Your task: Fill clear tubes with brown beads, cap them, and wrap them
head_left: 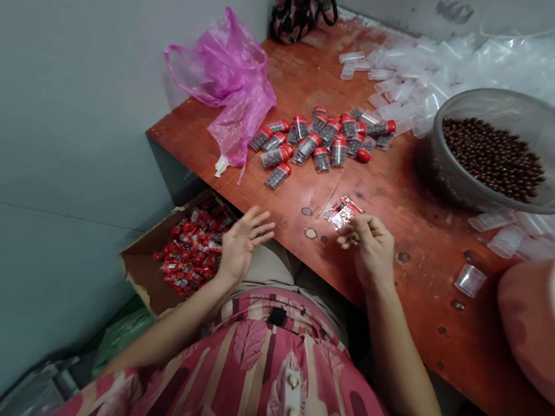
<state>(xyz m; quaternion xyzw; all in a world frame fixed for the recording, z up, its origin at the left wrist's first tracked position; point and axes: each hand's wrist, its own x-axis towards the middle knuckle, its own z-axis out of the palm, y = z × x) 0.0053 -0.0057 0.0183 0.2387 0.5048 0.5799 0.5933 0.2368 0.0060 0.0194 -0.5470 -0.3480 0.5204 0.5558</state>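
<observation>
My left hand (243,241) is open and empty, its fingers spread. It hangs between the table edge and a cardboard box (143,266) of red-wrapped bottles (193,248). My right hand (371,245) is over the table's front part, thumb and fingertips closed at the lower right corner of a small red and clear printed plastic wrapper (341,212). Whether one wrapper or a thin stack lies there is hard to tell. Beyond it lies a heap of small clear bottles (307,148) with red caps, filled with dark beads.
At the right stand a grey bowl (427,151) of dark brown pieces (493,159) and a pink tub (526,316) with red caps. Empty clear bottles (394,101) cover the back; one clear container (470,280) lies nearer. A pink bag (227,75) and a floral bag (300,10) are at the left.
</observation>
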